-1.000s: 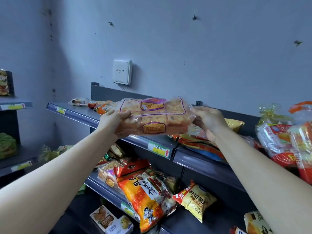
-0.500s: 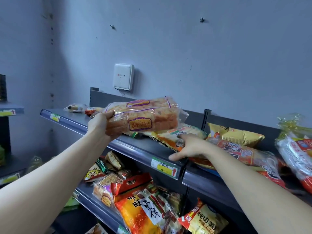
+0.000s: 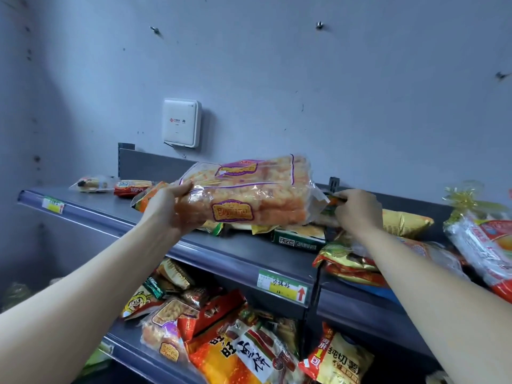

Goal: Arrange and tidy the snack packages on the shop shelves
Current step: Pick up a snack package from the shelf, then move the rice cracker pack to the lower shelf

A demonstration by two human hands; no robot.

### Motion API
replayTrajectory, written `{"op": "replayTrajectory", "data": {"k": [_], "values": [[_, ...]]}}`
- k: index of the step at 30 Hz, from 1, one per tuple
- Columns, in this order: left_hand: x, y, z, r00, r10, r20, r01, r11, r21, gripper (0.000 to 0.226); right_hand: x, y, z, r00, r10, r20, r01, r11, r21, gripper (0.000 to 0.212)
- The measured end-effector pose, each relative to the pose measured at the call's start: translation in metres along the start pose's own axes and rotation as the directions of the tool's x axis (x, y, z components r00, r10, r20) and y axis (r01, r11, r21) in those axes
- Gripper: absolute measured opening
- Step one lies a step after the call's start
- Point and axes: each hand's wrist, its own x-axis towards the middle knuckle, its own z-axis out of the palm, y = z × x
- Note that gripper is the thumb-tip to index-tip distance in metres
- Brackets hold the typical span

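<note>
Left hand (image 3: 169,209): one loaf (image 3: 249,195); right hand (image 3: 357,210): one packet (image 3: 334,201).

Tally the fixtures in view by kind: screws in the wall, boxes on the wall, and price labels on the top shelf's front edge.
Wall screws: 3
White wall box: 1
Price labels on the top shelf edge: 2
Total: 6

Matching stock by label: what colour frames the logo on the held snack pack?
Purple, around a yellow-orange logo on the snack pack, clearest in the head view.
</note>
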Motion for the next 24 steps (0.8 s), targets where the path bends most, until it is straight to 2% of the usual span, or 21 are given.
{"op": "replayTrajectory", "data": {"k": [2,3,5,8,11,17,19,24], "values": [[0.0,-0.004,0.004,0.999,-0.03,0.04,0.03,1.0,-0.006,0.01,0.006,0.007,-0.004,0.992,0.089,-0.09,-0.081,0.993,0.086,0.025],[0.002,-0.006,0.005,0.998,-0.032,0.046,0.032,0.999,0.007,0.01,0.009,0.01,-0.007,0.978,0.163,-0.133,-0.146,0.98,0.132,0.03],[0.006,-0.011,0.006,0.999,-0.027,0.032,0.025,0.997,0.066,0.01,0.016,0.016,-0.014,0.914,0.343,-0.216,-0.281,0.92,0.275,0.028],[0.013,-0.026,0.009,1.0,-0.011,-0.023,0.016,0.976,0.219,0.021,0.023,0.021,-0.022,0.831,0.483,-0.278,-0.299,0.807,0.509,0.021],[0.02,-0.047,0.017,0.999,0.023,-0.047,-0.006,0.944,0.329,0.026,0.022,0.017,-0.026,0.832,0.497,-0.247,-0.251,0.733,0.632,0.02],[0.045,-0.07,0.031,0.992,0.083,-0.094,-0.037,0.912,0.41,0.041,0.023,0.013,-0.029,0.868,0.459,-0.192,-0.222,0.704,0.675,0.032],[0.054,-0.077,0.035,0.987,0.12,-0.108,-0.053,0.874,0.483,0.05,0.023,0.011,-0.029,0.88,0.435,-0.193,-0.206,0.714,0.669,0.032],[0.064,-0.094,0.05,0.978,0.176,-0.116,-0.053,0.737,0.674,0.055,0.024,0.011,-0.023,0.893,0.403,-0.2,-0.189,0.74,0.646,0.029]]}}
